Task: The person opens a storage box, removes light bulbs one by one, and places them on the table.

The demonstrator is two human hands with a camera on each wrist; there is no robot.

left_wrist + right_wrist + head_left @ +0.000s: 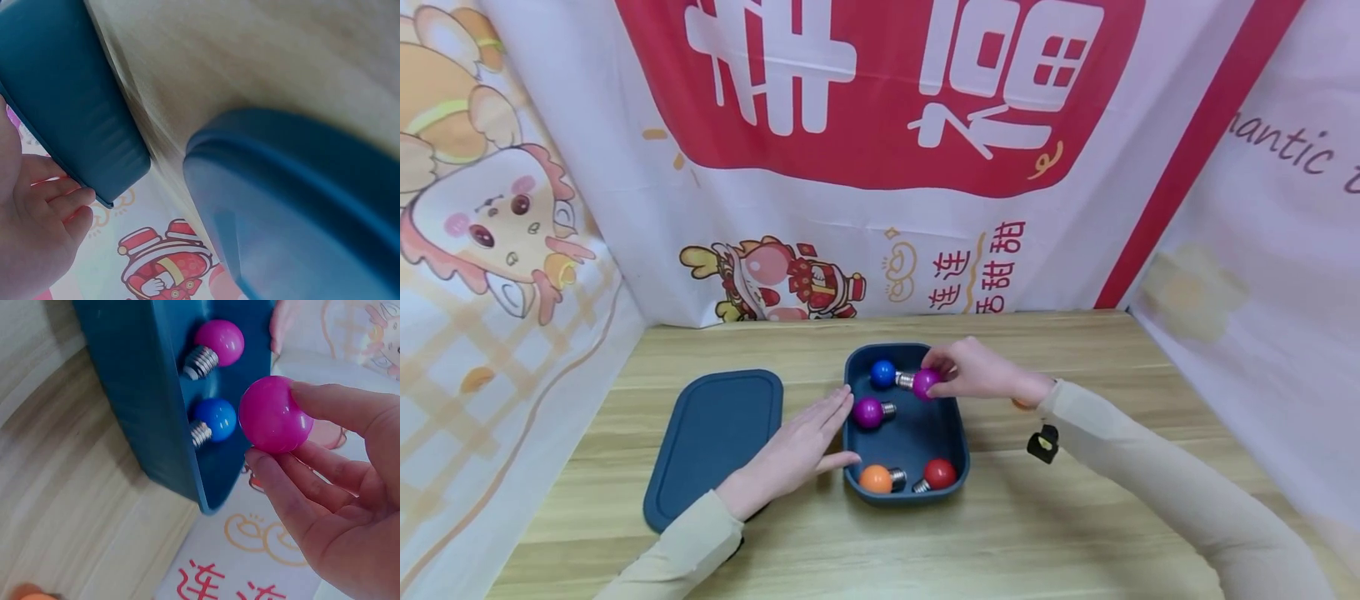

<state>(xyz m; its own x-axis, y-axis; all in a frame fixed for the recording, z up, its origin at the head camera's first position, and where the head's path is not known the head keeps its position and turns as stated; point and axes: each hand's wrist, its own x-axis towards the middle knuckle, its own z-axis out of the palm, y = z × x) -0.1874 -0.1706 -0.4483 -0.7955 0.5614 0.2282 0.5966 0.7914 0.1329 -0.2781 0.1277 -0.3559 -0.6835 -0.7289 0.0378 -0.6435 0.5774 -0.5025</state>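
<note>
With the blue box (917,437) on the desk (1000,533) as a clock face, the right hand (973,371) reaches in from three o'clock, its thumb and fingers pinching a purple bulb (928,383) toward one o'clock of its interior. The left hand (797,443) touches the rim at nine o'clock, fingers extended side by side, thumb spread away. Inside lie a blue bulb (883,374) at eleven, a second purple bulb (868,412) between nine and ten, an orange bulb (876,479) near seven and a red bulb (940,473) near five. The flat blue lid (715,442) sits apart, toward nine o'clock.
</note>
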